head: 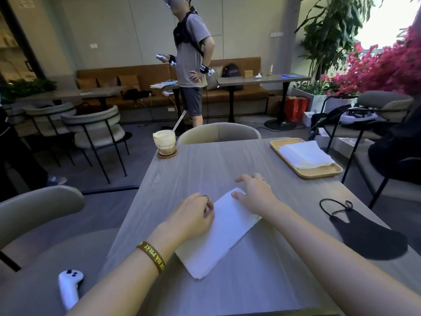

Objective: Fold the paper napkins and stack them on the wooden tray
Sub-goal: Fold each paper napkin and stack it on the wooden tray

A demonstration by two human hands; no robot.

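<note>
A white paper napkin [222, 233], folded into a long strip, lies slantwise on the grey table [205, 169] in front of me. My left hand [193, 215] rests on its left edge with the fingers curled down onto the paper. Spread fingers of my right hand [255, 195] press on the napkin's far end. A wooden tray [319, 172] stands at the table's far right corner and carries a stack of folded white napkins [306, 155].
A glass of iced drink [164, 142] with a straw sits on a coaster at the far left corner. A black face mask [366, 236] lies at the right edge. A white controller [69, 286] rests on the seat at lower left. Chairs surround the table; a person [193, 60] stands beyond.
</note>
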